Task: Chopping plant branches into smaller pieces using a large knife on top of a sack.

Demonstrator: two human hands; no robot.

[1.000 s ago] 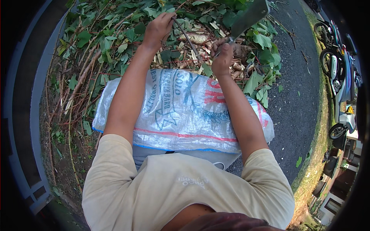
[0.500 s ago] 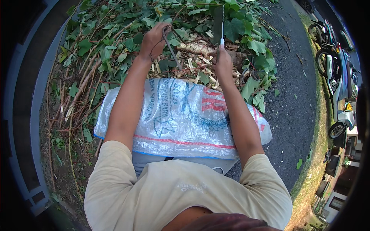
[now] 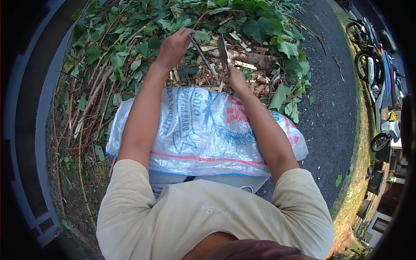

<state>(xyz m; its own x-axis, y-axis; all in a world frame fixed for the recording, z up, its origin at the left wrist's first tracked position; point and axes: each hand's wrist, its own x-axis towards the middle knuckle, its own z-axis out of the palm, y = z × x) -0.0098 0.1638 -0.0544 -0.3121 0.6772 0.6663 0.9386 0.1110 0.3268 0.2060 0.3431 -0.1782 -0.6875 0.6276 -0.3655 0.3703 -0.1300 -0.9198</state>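
Note:
My left hand [image 3: 175,47] is closed around the upper end of a thin brown stick [image 3: 202,57], which slants down to the right. My right hand [image 3: 237,80] grips a large knife [image 3: 223,51] by its handle, the blade pointing away from me and tilted slightly left. The blade stands just right of the stick; whether they touch I cannot tell. Behind the knife a thick brown log [image 3: 259,61] lies crosswise among pale wood chips [image 3: 207,80]. Over my lap spreads a white woven sack [image 3: 203,143] with blue and red print.
Cut leafy branches [image 3: 130,43] are heaped at the far side, with long bare stems [image 3: 93,97] along the left. Dark asphalt [image 3: 325,112] runs down the right, bordered by a grass strip [image 3: 349,173]. Parked motorcycles [image 3: 379,86] stand beyond it.
My right hand has come nearer and to the left, bringing the raised blade down beside the stick. The stick's lower end has shifted right, while my left hand has barely moved.

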